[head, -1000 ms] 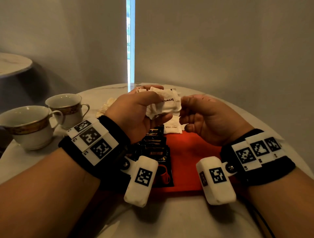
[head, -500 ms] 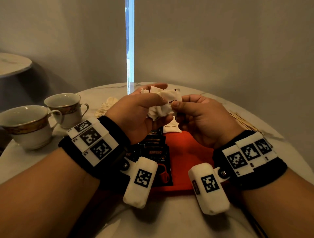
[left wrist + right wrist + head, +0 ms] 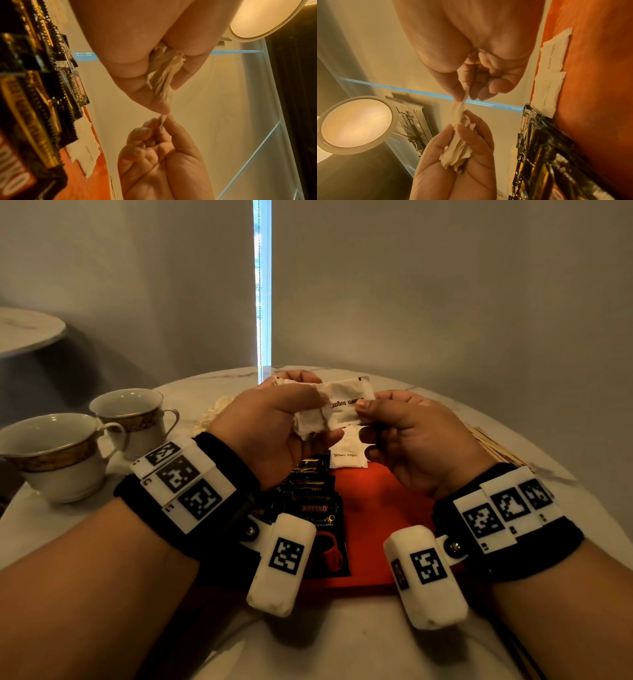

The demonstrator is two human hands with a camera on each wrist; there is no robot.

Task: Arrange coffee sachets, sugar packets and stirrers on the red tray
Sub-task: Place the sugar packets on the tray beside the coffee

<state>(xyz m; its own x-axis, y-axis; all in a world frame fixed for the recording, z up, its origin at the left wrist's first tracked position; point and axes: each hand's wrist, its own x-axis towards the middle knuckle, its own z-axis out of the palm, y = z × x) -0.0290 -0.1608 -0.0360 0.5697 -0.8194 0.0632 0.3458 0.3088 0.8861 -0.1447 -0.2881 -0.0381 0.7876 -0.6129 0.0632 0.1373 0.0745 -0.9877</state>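
Left hand (image 3: 274, 429) clutches a bunch of sugar packets (image 3: 310, 419); right hand (image 3: 411, 440) pinches one packet (image 3: 347, 402) above the red tray (image 3: 380, 508)

Head view dim, daylight slit (image 3: 263, 285) behind. Wrist views warm orange cast, round ceiling lamp (image 3: 356, 122) glaring; near palms blurred, edges warped.

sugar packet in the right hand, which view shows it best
Head view: the sugar packet faces the camera flat, "brown sugar" readable. Both wrist views catch it edge-on, a thin strip between the fingertips.
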